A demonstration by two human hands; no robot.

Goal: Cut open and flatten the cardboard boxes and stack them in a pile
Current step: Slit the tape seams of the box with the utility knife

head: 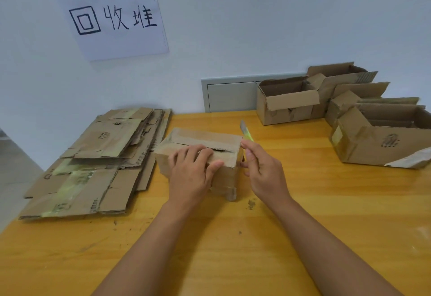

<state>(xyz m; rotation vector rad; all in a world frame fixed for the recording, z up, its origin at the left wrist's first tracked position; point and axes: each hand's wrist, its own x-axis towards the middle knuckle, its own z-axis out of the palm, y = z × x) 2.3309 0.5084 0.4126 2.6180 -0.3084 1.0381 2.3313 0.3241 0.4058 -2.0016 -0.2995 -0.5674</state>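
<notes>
Both forearms reach over the tabletop [303, 214]; the left hand [190, 172] presses flat-fingered on the small box [203, 143] at centre. Right hand [263, 169] pinches the cutter [246, 132], blade raised. Keep the pressing fingers clear of the slit.

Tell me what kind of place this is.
Probably a recycling or packing workstation: a wooden table against a white wall, a pile of flattened cardboard, open boxes waiting, and a handwritten sign above the pile.

Box [200, 148] under my left grip [190, 172]: matt brown corrugated cardboard, glossy tape strip. Knife [246, 132] in my right grip [263, 169]: yellow-green plastic, grey metal blade. Worktop [303, 237]: smooth varnished wood, scuffed. Flattened pile [98, 162], left: rough cardboard, shiny tape.
</notes>
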